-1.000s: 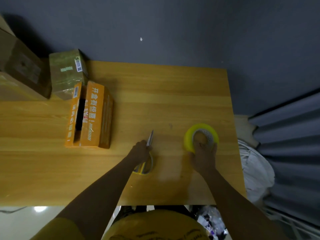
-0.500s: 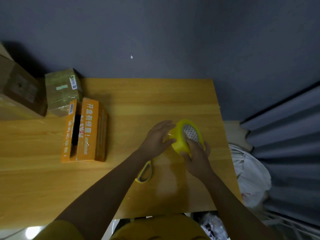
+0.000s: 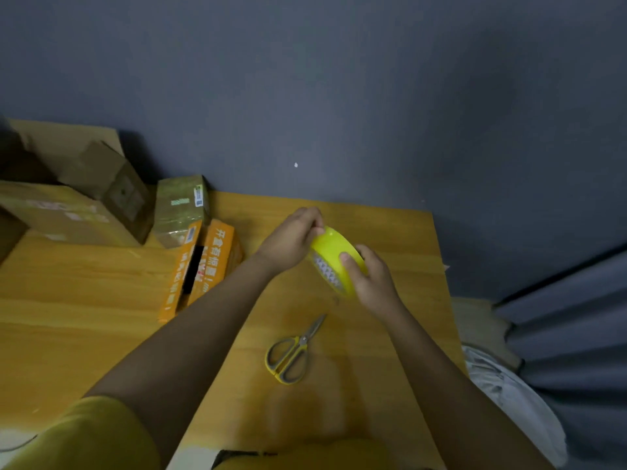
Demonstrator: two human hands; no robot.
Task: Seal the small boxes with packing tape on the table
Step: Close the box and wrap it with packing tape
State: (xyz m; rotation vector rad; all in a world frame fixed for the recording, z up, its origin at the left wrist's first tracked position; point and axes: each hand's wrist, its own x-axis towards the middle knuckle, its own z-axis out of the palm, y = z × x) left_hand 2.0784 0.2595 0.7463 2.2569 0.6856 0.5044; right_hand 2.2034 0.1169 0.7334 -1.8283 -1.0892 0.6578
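Note:
A yellow roll of packing tape (image 3: 330, 249) is held up above the wooden table (image 3: 390, 232). My right hand (image 3: 371, 279) grips the roll from its near side, thumb across the outer band. My left hand (image 3: 293, 237) has its fingers curled onto the roll's far upper edge, pinching there. An orange small box (image 3: 212, 262) with white print lies on the table to the left, its top flaps parted by a dark gap. A tape-wrapped small box (image 3: 179, 208) stands behind it by the wall.
Scissors (image 3: 293, 351) with yellow-grey handles lie closed on the table below my hands. Larger brown cartons (image 3: 84, 205) are stacked at the far left. A grey wall runs behind the table; a white bag (image 3: 515, 401) and a grey curtain sit off the right edge.
My left hand left the scissors on the table and came to the roll. My right hand lifted the roll off the table and tilted it. The camera view tilted upward.

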